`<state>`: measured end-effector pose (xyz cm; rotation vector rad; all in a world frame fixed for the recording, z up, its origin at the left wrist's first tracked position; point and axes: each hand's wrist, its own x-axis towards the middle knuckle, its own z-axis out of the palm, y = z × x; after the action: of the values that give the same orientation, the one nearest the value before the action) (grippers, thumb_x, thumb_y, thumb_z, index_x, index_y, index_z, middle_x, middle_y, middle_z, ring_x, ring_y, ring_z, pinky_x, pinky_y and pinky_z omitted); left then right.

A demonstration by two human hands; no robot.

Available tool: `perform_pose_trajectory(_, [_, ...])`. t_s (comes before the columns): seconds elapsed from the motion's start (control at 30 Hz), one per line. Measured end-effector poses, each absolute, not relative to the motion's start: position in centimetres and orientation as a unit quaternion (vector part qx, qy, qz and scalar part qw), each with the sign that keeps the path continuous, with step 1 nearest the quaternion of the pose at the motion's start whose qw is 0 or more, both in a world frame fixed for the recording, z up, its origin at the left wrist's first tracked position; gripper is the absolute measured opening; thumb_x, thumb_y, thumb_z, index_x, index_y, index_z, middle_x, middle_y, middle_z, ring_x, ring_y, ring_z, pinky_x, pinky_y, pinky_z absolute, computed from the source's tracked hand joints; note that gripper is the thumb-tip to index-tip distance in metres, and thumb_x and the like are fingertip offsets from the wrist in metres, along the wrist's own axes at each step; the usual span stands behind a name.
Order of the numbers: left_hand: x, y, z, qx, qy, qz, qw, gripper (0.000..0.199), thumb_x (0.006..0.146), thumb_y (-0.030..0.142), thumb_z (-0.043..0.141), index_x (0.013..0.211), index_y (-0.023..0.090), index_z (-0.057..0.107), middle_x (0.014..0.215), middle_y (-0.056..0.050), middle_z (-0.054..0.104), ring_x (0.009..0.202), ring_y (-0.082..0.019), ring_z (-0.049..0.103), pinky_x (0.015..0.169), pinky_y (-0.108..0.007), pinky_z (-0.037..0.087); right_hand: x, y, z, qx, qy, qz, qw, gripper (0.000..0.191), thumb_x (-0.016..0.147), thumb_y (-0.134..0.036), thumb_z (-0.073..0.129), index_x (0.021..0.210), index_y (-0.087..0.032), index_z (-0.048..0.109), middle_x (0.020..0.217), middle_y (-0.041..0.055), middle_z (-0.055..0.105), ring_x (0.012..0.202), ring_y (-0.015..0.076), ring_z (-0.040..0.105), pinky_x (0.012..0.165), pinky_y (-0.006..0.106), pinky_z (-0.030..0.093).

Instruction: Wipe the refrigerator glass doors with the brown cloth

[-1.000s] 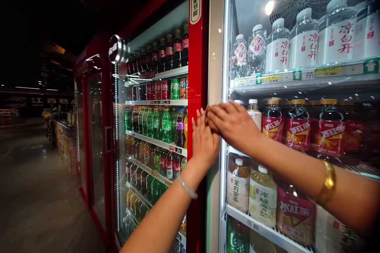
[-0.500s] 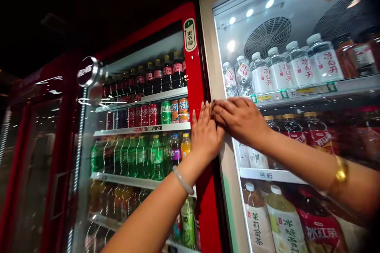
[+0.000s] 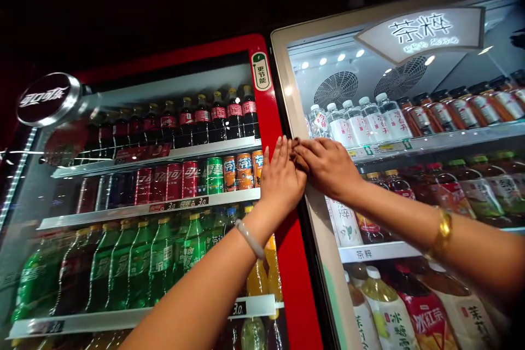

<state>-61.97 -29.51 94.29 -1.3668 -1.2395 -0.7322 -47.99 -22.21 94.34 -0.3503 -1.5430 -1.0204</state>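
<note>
My left hand [image 3: 284,181] lies against the red door frame [image 3: 293,262] of the left drinks fridge, its fingers stretched upward and nearly together. Beside it, my right hand [image 3: 330,167] reaches across the beige door frame [image 3: 328,251] of the right fridge. Its fingers curl into the dark seam between the two fridges, around the beige edge as far as I can see; the fingertips are partly hidden. Both hands meet at the seam, fingers almost touching. A pale bangle [image 3: 249,239] circles my left wrist and a gold bracelet [image 3: 441,234] my right forearm.
Behind the left glass stand cola bottles [image 3: 202,116], cans [image 3: 190,178] and green bottles [image 3: 162,251]. Water bottles [image 3: 369,120] and tea bottles [image 3: 426,306] fill shelves on the right. A round sign [image 3: 47,99] and a lit fan-shaped sign [image 3: 422,35] show above.
The view has shifted, so more of both fridges and the whole fan-shaped sign show. My hands stay at the seam in nearly the same pose.
</note>
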Motion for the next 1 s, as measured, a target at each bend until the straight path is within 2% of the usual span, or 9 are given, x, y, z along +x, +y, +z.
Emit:
perform_pose_trajectory(0.07, [-61.3,-29.2,98.2,-0.558,-0.54,-0.325,0.539,0.066,0.098,0.025,0.036,0.162,0.007,0.035,0.173,-0.014,0.027,0.164,-0.023,0.017,0.135,-0.047,0.01,-48.2,-22.4,99.6,-0.175,-0.667,-0.416,0.593,0.043,0.106,-0.033,0.037,0.136,-0.021,0.065,0.137,0.0123,0.066,0.115,0.0301,0.052,0.092,0.045,0.042])
perform_pose_trajectory(0.13, [-60.5,-29.1,102.1,-0.54,-0.552,-0.344,0.534,0.066,0.099,0.026,0.034,0.161,0.004,0.034,0.173,-0.015,0.025,0.164,-0.024,0.017,0.135,-0.048,0.01,-48.2,-22.9,104.6,-0.195,-0.672,-0.385,0.602,0.04,0.102,-0.036,0.044,0.131,-0.022,0.068,0.135,0.0129,0.067,0.114,0.0315,0.053,0.09,0.045,0.043])
perform_pose_trajectory(0.23, [-59.8,-29.0,105.7,-0.519,-0.562,-0.372,0.526,0.067,0.1,0.027,0.032,0.163,0.005,0.03,0.174,-0.014,0.024,0.163,-0.023,0.02,0.135,-0.047,0.011,-47.8,-23.3,107.6,-0.209,-0.689,-0.351,0.598,0.035,0.093,-0.033,0.058,0.124,-0.024,0.071,0.134,0.0111,0.067,0.112,0.031,0.055,0.088,0.042,0.044])
perform_pose_trajectory(0.37, [-60.2,-28.6,105.9,-0.513,-0.545,-0.386,0.539,0.066,0.101,0.026,0.028,0.164,0.005,0.028,0.173,-0.014,0.027,0.162,-0.022,0.024,0.134,-0.045,0.014,-47.1,-22.6,103.1,-0.164,-0.7,-0.398,0.57,0.039,0.094,-0.023,0.053,0.13,-0.018,0.066,0.137,0.0124,0.065,0.121,0.0296,0.054,0.097,0.042,0.043])
perform_pose_trajectory(0.47, [-60.4,-28.2,105.4,-0.5,-0.534,-0.398,0.553,0.065,0.102,0.027,0.027,0.164,0.008,0.029,0.172,-0.012,0.03,0.161,-0.02,0.027,0.134,-0.044,0.015,-47.1,-21.8,101.4,-0.14,-0.685,-0.435,0.568,0.039,0.104,-0.027,0.04,0.133,-0.016,0.063,0.138,0.0131,0.065,0.125,0.0284,0.052,0.101,0.043,0.042])
perform_pose_trajectory(0.57, [-60.2,-27.7,105.6,-0.473,-0.549,-0.421,0.546,0.063,0.103,0.027,0.026,0.164,0.012,0.032,0.173,-0.008,0.03,0.161,-0.019,0.027,0.134,-0.045,0.016,-47.8,-21.5,105.6,-0.168,-0.674,-0.424,0.581,0.04,0.106,-0.031,0.035,0.127,-0.017,0.067,0.13,0.0145,0.067,0.117,0.0301,0.054,0.093,0.044,0.043])
perform_pose_trajectory(0.73, [-60.0,-27.3,106.1,-0.47,-0.557,-0.402,0.555,0.065,0.102,0.027,0.029,0.165,0.01,0.029,0.174,-0.008,0.027,0.162,-0.02,0.024,0.135,-0.044,0.012,-49.3,-21.1,114.0,-0.166,-0.666,-0.353,0.636,0.036,0.098,-0.034,0.054,0.125,-0.016,0.069,0.135,0.0156,0.061,0.12,0.0336,0.049,0.096,0.048,0.044])
perform_pose_trajectory(0.87, [-60.2,-27.3,105.7,-0.471,-0.55,-0.413,0.553,0.064,0.102,0.026,0.027,0.163,0.006,0.032,0.173,-0.01,0.031,0.161,-0.021,0.027,0.135,-0.043,0.015,-49.0,-20.4,110.3,-0.141,-0.666,-0.366,0.634,0.034,0.094,-0.027,0.054,0.12,-0.014,0.07,0.129,0.0157,0.064,0.116,0.0328,0.051,0.096,0.048,0.045])
perform_pose_trajectory(1.0, [-60.3,-27.4,105.3,-0.476,-0.539,-0.429,0.547,0.064,0.102,0.025,0.026,0.164,0.01,0.031,0.171,-0.008,0.035,0.16,-0.019,0.029,0.135,-0.041,0.015,-48.4,-20.5,105.5,-0.138,-0.671,-0.398,0.611,0.038,0.094,-0.023,0.053,0.128,-0.017,0.067,0.135,0.0148,0.065,0.12,0.0324,0.054,0.098,0.048,0.047])
